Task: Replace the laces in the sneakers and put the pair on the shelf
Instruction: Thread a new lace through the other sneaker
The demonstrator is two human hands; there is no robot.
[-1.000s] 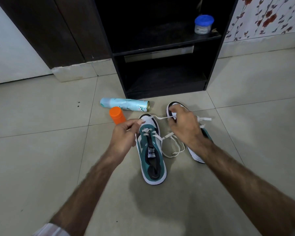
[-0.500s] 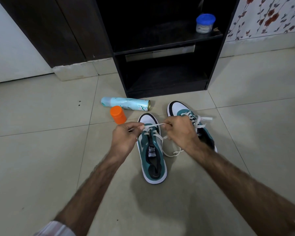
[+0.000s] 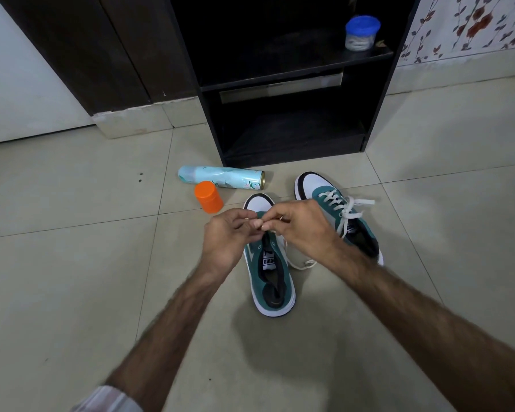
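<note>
White flat lace (image 3: pixel 302 264) is pinched by both left hand (image 3: pixel 229 233) and right hand (image 3: pixel 302 228) above the teal-and-white suede sneaker (image 3: pixel 269 275); keep ends even before threading.

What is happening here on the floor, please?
A person is lacing the near sneaker. The left hand and right hand meet over its front and pinch the white lace. The other sneaker beside it is laced. Both stand on the floor, not yet on the shelf.
</note>
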